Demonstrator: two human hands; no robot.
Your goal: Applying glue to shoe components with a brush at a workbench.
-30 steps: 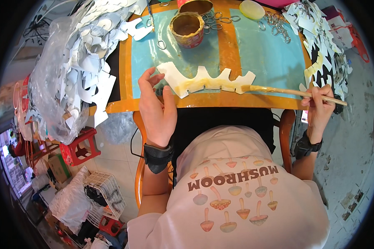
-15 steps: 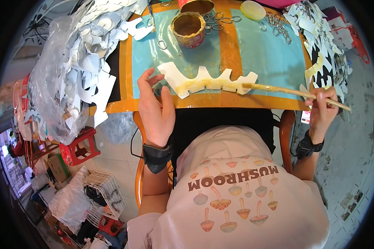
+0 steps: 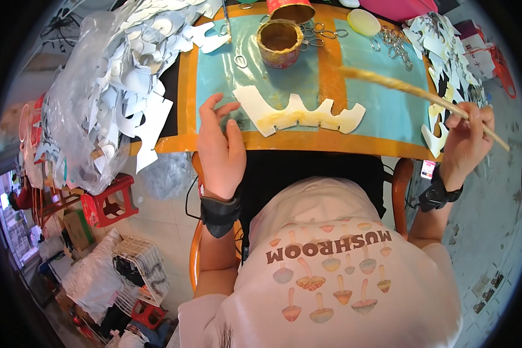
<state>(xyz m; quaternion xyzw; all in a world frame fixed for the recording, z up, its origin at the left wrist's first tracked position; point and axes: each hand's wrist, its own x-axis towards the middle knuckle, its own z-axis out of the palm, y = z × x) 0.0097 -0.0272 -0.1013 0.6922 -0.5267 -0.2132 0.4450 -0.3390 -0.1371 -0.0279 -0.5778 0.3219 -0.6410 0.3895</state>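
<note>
My right hand grips the thin handle of a long glue brush. Its yellow-coated tip is raised over the table, above and apart from a white cut-out piece. That scalloped, notched piece lies flat near the table's front edge, with yellowish glue smeared along its lower part. Beside its left end is my left hand, fingers apart and holding nothing; whether a fingertip touches the piece I cannot tell. A glue-crusted tub with brown-yellow contents stands beyond the piece.
White cut-outs are heaped at the left, partly in clear plastic. More glue-marked pieces lie along the right edge. Metal rings, a yellowish lid and a red can sit at the back. A red stool stands at left.
The brush has lifted off the right end of the white piece, moving up as my right hand shifted right and turned. My left hand stays beside the piece. The whole view has shifted slightly.
</note>
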